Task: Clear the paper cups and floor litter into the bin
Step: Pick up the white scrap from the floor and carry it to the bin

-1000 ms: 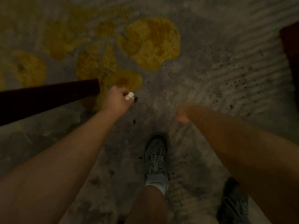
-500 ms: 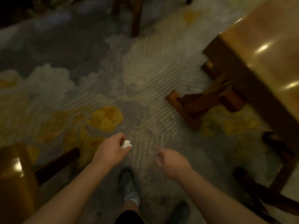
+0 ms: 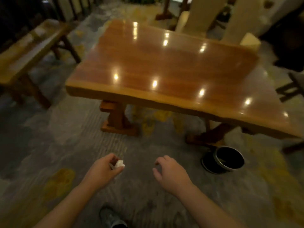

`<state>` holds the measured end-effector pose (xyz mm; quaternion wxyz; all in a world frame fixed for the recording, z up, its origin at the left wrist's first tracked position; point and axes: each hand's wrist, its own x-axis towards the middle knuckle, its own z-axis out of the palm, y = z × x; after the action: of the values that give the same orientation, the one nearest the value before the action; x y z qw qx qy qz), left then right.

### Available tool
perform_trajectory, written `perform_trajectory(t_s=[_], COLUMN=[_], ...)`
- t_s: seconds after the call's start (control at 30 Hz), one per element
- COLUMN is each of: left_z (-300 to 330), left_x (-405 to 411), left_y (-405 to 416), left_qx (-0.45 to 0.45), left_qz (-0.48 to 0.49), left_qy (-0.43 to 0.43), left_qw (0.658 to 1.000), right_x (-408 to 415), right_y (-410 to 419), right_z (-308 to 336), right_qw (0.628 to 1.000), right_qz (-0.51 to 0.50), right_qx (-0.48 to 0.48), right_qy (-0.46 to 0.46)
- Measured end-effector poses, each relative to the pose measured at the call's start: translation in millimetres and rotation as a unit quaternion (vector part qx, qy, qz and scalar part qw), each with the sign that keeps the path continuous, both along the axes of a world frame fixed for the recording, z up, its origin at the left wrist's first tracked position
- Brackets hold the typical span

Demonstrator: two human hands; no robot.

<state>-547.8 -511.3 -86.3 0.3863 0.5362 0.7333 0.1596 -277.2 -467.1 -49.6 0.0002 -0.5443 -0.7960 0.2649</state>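
My left hand (image 3: 103, 170) is closed around a small crumpled white scrap of paper (image 3: 119, 163) that sticks out past the fingertips. My right hand (image 3: 171, 172) hangs beside it with fingers loosely curled and apart, holding nothing. A round black bin (image 3: 229, 157) with a metal rim stands on the floor to the right of my right hand, beside the table's leg. No paper cups show in the head view.
A long glossy wooden table (image 3: 164, 66) fills the middle, on two trestle feet (image 3: 118, 122). A wooden bench (image 3: 28, 51) stands at the left, pale chairs at the back right. The grey carpet (image 3: 57, 142) has yellow patches. My shoe (image 3: 110, 218) is at the bottom.
My view has lifted from the floor to the table and bin. Both hands have stayed in front of me, the left still holding the white scrap; the right hand's fingers have spread.
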Motion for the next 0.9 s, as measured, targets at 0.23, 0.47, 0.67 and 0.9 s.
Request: perform_trajectory(t_s=[0.23,0.47,0.67,0.9], left_z=[44.8,70.1,46.1,-29.1], left_x=[220.8,409.6,525.9,631.9], left_y=[10.9,35.3,86.8,186.7], left_qx=[0.01,-0.002,-0.07,-0.155], left_qz=[-0.103,-0.193,-0.238,-0.254], left_qy=[0.019,-0.008,-0.036,-0.039], left_qw=[0.994,0.981,0.968,0.954], right_x=[227.1,386.3,459.8,509.2], right_y=[-60.9,-107.0,-110.8,-70.6], right_z=[38.9,57.7,41.7,-4.0], right_qw=[0.987,0.955,0.928,0.898], right_qz=[-0.157,-0.295,-0.371,-0.436], right_qx=[0.013,0.019,-0.005,-0.058], right_qy=[0.018,0.003,0.0,-0.008])
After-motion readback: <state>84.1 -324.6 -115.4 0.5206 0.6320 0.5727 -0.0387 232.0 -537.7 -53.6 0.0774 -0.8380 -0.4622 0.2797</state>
